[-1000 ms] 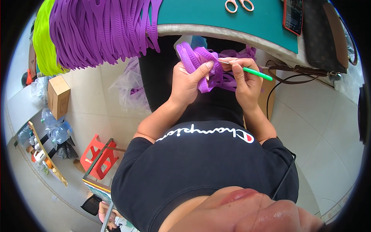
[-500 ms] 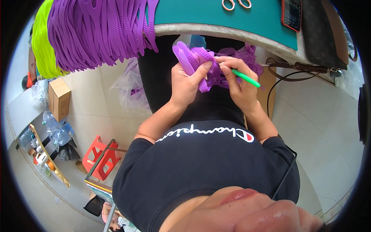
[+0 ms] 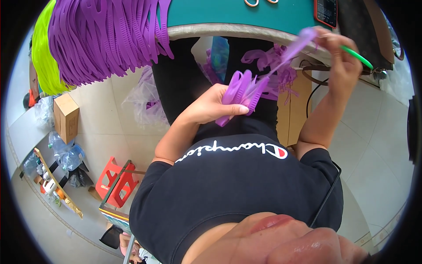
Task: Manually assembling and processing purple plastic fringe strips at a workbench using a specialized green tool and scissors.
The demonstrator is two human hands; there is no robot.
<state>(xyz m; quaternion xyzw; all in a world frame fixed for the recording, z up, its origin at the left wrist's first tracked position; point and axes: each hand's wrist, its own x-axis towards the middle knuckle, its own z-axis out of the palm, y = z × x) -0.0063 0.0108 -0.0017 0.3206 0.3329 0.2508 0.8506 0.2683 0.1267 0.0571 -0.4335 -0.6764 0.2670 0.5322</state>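
Observation:
My left hand (image 3: 211, 105) is closed round a looped bundle of purple rubbery straps (image 3: 237, 94), its thumb pressed on the near side. From that bundle a thin purple strip (image 3: 291, 53), blurred by motion, runs up and right to the fingertips of my right hand (image 3: 340, 59). The same right hand grips a slim tool with a green handle (image 3: 357, 57); its tip cannot be made out. Tangled purple scraps (image 3: 281, 72) hang over my lap, below the table edge.
Rows of purple straps (image 3: 103, 37) and yellow-green straps (image 3: 44, 61) overhang the green-topped table (image 3: 211, 15). A phone (image 3: 325, 12), scissors (image 3: 251, 2) and brown bag (image 3: 369, 33) lie along it. At left stand a cardboard box (image 3: 66, 118) and red stool (image 3: 116, 182).
My right hand has swung up and right with the green-handled tool, drawing a purple strip away from the bundle. My left hand has shifted right and slightly down with the straps.

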